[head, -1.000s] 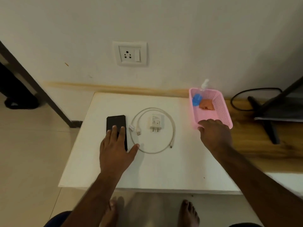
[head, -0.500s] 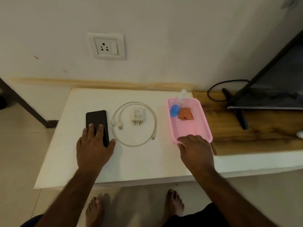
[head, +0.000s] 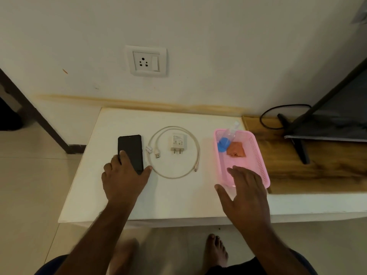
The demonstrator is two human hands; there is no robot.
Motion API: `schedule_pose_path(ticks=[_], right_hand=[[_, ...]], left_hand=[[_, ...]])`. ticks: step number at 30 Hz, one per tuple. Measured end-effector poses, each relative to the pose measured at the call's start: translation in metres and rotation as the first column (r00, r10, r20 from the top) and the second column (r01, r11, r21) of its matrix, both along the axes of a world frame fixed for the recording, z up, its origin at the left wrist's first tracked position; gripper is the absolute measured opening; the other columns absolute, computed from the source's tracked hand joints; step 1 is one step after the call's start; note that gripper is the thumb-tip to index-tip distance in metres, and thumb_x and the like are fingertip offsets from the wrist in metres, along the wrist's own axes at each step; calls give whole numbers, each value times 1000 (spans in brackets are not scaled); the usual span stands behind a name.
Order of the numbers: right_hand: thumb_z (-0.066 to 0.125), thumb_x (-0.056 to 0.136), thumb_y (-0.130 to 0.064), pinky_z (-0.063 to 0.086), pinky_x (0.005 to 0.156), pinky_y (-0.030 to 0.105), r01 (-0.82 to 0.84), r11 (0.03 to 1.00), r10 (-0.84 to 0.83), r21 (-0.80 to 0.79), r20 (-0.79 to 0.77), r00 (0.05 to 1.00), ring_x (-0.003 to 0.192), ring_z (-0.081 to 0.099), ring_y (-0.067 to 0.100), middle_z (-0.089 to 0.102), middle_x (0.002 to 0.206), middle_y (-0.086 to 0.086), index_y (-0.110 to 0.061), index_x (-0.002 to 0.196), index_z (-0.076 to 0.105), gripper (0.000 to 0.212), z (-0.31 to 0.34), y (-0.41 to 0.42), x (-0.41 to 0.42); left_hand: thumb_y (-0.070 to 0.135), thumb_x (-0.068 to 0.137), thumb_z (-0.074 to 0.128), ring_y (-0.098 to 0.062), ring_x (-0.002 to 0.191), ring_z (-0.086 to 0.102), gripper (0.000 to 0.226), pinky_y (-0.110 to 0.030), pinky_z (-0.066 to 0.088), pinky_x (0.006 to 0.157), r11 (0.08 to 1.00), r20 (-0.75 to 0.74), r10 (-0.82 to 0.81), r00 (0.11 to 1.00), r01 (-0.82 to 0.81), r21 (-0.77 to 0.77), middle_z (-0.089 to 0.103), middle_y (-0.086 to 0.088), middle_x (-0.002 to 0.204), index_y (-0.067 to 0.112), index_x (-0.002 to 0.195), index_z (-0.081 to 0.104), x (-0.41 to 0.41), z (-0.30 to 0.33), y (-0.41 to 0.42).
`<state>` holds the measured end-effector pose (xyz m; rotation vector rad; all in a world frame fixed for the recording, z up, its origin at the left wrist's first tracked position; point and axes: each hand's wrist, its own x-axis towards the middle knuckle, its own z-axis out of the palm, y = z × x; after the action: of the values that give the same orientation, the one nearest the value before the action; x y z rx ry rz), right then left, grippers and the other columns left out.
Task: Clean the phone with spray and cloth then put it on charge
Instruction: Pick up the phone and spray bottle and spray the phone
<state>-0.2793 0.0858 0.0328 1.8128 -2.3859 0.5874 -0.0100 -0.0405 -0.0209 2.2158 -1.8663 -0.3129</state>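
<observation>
From the head view: your left hand [head: 124,182] grips the phone [head: 130,152] at its near end, at 9 o'clock on the table [head: 178,203]. Your right hand [head: 246,190] hovers open over the basket [head: 258,155]. The phone looks smooth, stiff and breakable; hold its long sides.

The white charger adapter [head: 178,142] bears a small dark logo and several lines of fine print on its upper face, all too small to read. No other text, label, brand, number or sign is legible anywhere in the head view.
</observation>
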Motion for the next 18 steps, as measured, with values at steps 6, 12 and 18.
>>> schedule_pose_path(ticks=[6,12,18], right_hand=[[62,86,-48,53,90,36,-163,980,179,-116,149,972,112,58,15,66,117,-3,-21,112,66,38,-14,0,43],[59,90,-46,47,91,22,-275,957,288,-89,205,935,109,55,5,63,115,-11,-26,111,66,29,-35,0,49],[60,91,-42,42,90,15,-261,953,294,-156,252,922,108,53,2,62,113,-11,-24,110,65,26,-37,-6,42]], left_hand=[[59,77,72,-43,110,54,96,-50,50,83,997,-14,69,998,-69,40,59,-27,123,-3,142,39,-5,1,-11],[45,67,79,-40,99,55,70,-42,44,71,991,-69,126,990,-123,43,61,-23,106,-1,112,50,-3,2,-19],[45,65,83,-37,101,55,76,-45,50,73,992,-162,81,983,-95,-78,60,-20,108,0,116,50,-17,11,1]])
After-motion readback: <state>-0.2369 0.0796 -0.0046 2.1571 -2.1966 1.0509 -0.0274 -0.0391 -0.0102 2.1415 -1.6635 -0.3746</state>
